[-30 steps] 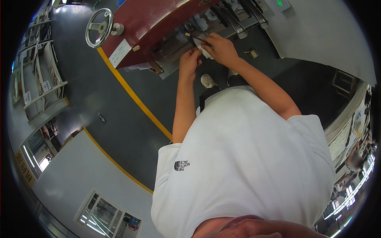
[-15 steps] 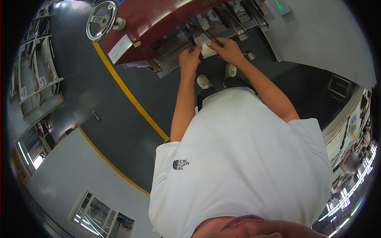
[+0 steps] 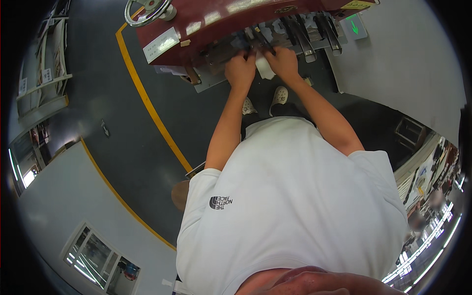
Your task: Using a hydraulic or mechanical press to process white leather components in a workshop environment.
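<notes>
My left hand (image 3: 240, 72) and my right hand (image 3: 284, 65) are close together at the front of a dark red machine (image 3: 216, 23). Between them hangs a thin, pale white sheet (image 3: 265, 67), paper or cloth, its lower end loose above the floor. The fingers of both hands are closed at the sheet's upper edges, the left at one side and the right at the other. Fingertips reach in among dark metal parts (image 3: 253, 37) under the red cover and are partly hidden there.
A chrome handwheel (image 3: 147, 11) sticks out at the machine's left. Metal chutes (image 3: 306, 49) project right of my hands. A grey wall bearing a green arrow sign (image 3: 355, 27) stands at the right. Racks (image 3: 54, 64) are far left, beyond a yellow floor line (image 3: 142, 96).
Both hands have pushed farther in toward the machine, taking the upper part of the white sheet among its metal parts. The view has shifted, so the machine appears lower and more to the right.
</notes>
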`<state>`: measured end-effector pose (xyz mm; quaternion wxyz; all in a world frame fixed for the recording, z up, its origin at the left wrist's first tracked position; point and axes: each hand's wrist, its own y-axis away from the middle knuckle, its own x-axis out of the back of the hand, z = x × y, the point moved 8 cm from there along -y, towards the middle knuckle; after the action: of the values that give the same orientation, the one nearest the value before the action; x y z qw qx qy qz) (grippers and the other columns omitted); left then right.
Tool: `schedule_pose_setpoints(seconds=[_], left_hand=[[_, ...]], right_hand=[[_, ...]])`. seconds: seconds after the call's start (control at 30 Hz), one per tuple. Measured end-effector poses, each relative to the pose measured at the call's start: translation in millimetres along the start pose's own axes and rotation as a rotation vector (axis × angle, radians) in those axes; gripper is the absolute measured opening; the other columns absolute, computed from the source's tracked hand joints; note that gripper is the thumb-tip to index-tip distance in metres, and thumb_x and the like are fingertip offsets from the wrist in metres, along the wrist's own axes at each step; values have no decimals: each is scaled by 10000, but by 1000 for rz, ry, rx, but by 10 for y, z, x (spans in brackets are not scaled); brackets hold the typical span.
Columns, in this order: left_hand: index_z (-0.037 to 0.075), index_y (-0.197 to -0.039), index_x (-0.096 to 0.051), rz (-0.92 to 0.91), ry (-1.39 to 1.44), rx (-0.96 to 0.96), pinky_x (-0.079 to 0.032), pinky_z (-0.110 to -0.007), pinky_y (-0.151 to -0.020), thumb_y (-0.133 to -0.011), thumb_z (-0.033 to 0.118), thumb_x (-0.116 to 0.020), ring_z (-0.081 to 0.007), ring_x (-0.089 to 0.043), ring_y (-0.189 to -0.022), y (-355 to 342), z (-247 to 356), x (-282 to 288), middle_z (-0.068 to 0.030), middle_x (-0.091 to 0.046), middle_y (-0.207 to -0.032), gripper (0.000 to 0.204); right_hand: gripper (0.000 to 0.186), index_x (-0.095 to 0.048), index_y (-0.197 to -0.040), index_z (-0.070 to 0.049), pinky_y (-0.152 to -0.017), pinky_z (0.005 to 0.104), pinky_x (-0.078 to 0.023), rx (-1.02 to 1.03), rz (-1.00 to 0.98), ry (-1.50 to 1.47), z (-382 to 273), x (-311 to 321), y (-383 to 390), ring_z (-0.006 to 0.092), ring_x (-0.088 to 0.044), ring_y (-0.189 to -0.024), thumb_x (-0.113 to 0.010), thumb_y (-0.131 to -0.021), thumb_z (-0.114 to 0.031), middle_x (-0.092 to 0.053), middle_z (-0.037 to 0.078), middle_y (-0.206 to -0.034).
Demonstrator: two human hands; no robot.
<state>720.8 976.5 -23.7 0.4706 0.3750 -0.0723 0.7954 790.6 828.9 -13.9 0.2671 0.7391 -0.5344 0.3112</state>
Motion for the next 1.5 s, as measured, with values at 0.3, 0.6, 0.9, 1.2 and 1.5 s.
schedule_pose_setpoints(seconds=[0.3,0.6,0.9,1.2,1.5], left_hand=[[69,-781,-671,71,-89,-36,-494,-426,-655,-802,400,-578,-369,-631,-729,3,98,36,-170,-637,-687,344],[58,-746,-653,38,108,-70,-485,-451,-637,-783,382,-603,-378,-622,-702,30,-23,-58,-177,-630,-692,330],[57,-779,-658,-22,288,-130,-492,-415,-617,-768,363,-631,-344,-630,-675,34,-54,-71,-149,-638,-684,307],[48,-812,-664,86,219,-70,-489,-397,-618,-777,378,-643,-332,-633,-676,27,-37,-44,-155,-641,-698,332],[9,-812,-645,-40,311,-148,-464,-351,-570,-756,402,-669,-302,-615,-604,68,-54,-135,-154,-618,-665,398]], right_hand=[[405,-638,-737,-11,-596,437,-492,0,24,73,-4,-10,-64,389,-607,-633,-604,-785,-412,-590,201,-612],[220,-642,-971,-71,-652,460,-502,250,-70,303,-702,314,-22,370,-628,-720,-512,-826,-173,-643,202,-779],[215,-674,-887,-19,-730,436,-524,262,-400,578,-800,39,-292,390,-634,-806,-612,-731,-153,-640,234,-813],[220,-681,-891,-26,-771,455,-514,181,-250,480,-742,31,-258,410,-626,-844,-633,-720,-156,-645,223,-883],[195,-687,-877,-30,-768,451,-512,138,-342,634,-844,-39,-324,399,-621,-887,-635,-733,-150,-646,217,-891]])
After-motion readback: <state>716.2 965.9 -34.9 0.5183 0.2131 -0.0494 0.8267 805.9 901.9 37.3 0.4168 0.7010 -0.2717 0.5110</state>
